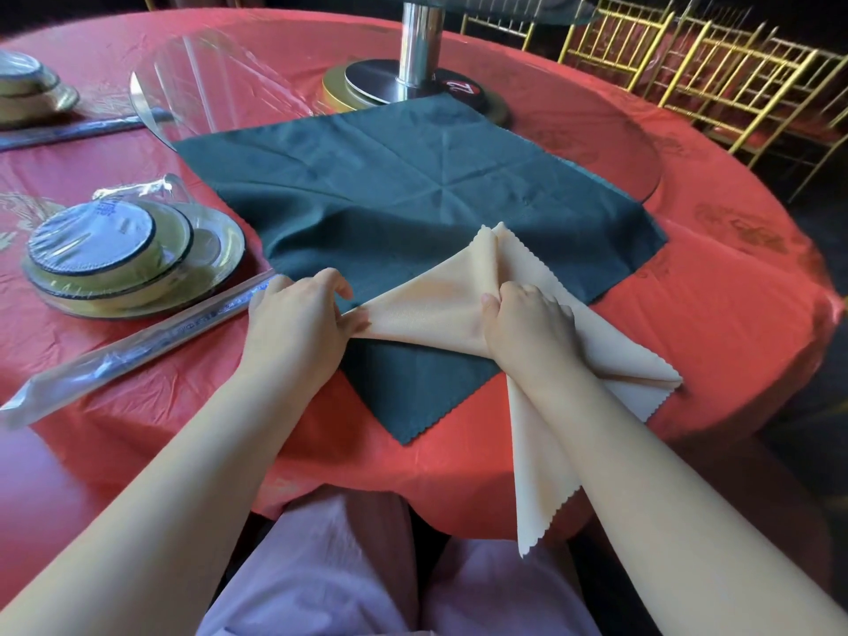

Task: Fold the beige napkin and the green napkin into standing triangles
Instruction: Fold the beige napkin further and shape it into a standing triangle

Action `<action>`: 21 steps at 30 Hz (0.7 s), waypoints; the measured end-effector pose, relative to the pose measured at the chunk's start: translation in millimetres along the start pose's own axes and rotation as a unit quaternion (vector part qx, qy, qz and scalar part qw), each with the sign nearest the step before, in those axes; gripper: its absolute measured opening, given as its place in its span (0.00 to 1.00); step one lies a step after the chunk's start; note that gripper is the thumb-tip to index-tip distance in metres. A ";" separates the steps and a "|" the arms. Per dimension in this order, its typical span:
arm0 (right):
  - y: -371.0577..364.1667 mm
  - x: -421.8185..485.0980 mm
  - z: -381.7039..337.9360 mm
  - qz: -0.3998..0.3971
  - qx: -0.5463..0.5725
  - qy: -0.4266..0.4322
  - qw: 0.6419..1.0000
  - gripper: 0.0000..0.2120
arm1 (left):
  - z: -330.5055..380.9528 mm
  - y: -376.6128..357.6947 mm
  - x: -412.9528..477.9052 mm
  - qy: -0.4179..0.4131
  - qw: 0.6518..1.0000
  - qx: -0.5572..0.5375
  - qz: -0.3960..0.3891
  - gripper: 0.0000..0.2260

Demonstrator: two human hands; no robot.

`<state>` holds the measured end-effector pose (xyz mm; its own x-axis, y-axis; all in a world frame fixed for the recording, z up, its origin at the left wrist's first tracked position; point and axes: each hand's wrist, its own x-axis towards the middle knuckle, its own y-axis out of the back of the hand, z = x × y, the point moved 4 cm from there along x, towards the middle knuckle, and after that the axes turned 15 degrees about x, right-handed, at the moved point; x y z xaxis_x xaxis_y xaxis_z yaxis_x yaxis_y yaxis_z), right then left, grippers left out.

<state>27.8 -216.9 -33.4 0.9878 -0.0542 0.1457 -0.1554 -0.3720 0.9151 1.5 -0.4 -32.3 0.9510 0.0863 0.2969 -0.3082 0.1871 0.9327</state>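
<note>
Two napkins, two hands. Holding the beige napkin (436, 305) stretched between them: left hand (298, 323) pinching one corner, right hand (527, 323) clenched on the bunched middle, one tail hanging below the right wrist. Lying flat beneath both hands, the green napkin (413, 190). Left of the left hand, two wrapped dish stacks (133, 254) and, seemingly, two sleeved chopstick packs (137, 346).

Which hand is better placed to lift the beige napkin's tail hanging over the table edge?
Right, probably. The right hand grips the beige napkin just above that tail; the left hand pinches its far left corner.
</note>
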 end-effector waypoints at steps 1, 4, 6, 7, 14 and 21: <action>-0.3 0.3 0.1 0.000 -0.002 -0.002 1.000 0.16 | 7.1 1.7 -0.1 -0.022 0.999 0.028 0.015 0.12; 0.7 0.8 -0.3 0.000 -0.007 -0.008 1.000 0.17 | 45.7 -0.7 -8.8 -0.136 0.990 0.006 0.028 0.17; 1.1 1.6 -0.4 0.001 -0.009 -0.015 1.000 0.16 | 72.2 -12.4 -16.8 -0.177 0.984 0.012 -0.026 0.22; 1.2 1.7 -0.1 0.005 -0.009 -0.020 1.000 0.15 | 80.1 -20.1 -19.1 -0.174 0.983 0.034 -0.054 0.23; -0.7 -14.8 -18.7 -0.074 0.039 0.234 0.969 0.24 | 84.7 -40.0 -20.3 -0.142 0.977 0.102 -0.124 0.27; -5.2 3.4 16.5 -0.249 -0.018 0.119 0.961 0.30 | 78.9 -34.4 -21.0 -0.097 0.970 0.138 -0.173 0.28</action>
<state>32.1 -230.4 -43.9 0.9116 0.3371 -0.2352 0.3313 -0.2639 0.9059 -5.9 -85.8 -54.4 0.9913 -0.1268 -0.0350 0.0225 -0.0987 0.9949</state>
